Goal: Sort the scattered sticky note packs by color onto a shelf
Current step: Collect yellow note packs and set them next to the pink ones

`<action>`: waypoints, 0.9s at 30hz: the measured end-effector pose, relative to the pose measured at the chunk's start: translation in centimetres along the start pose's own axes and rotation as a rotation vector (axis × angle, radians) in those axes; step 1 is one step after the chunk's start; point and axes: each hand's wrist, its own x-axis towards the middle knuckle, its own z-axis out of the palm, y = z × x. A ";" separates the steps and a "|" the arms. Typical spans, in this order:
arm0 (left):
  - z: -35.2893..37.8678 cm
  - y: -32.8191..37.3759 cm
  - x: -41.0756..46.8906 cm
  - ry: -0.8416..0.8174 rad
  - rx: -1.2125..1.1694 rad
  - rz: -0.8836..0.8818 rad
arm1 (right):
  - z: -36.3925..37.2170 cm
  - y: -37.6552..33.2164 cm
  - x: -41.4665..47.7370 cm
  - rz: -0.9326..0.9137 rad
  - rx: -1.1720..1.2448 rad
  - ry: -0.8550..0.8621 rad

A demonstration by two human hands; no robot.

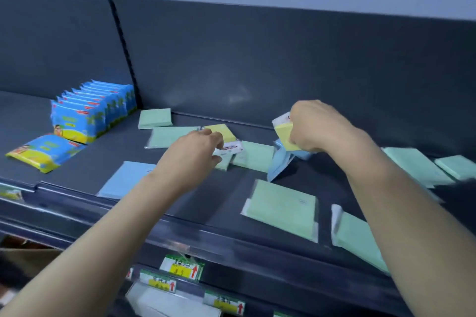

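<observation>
- Right hand (pixel 313 127) fingers clamp a wrapped yellow sticky note pack (pixel 284 135) above the dark metal shelf (pixel 180 188); its label is blurred.
- Left hand (pixel 195 152) fingers pinch a white-labelled pack (pixel 230 149), print unreadable.
- Pale green wrapped pack (pixel 282 207) lies near the front.

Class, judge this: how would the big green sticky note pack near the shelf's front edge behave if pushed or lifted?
The green sticky note pack lies flat, so it would probably slide, not tip. Its clear wrapper looks smooth, perhaps slippery. It appears thin, so likely light.

Green packs (pixel 283 207), a blue pack (pixel 126 179) and yellow packs (pixel 221 131) lie on a dark grey shelf (pixel 77 165).
</observation>
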 end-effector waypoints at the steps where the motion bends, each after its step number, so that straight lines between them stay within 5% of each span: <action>1: -0.1 -1.1 0.1 -0.002 -0.013 -0.018 | -0.3 -1.0 0.4 -0.008 0.014 0.044; 12: 1.0 -6.5 7.3 -0.088 -0.109 -0.059 | 1.0 -5.3 4.0 -0.032 0.062 0.190; 18: 3.3 -6.6 12.8 -0.385 -0.115 -0.118 | 1.8 -4.4 4.7 0.047 0.095 0.143; 27: 2.9 -5.1 13.7 -0.293 -0.248 -0.078 | 3.6 -2.2 4.6 0.111 0.102 0.140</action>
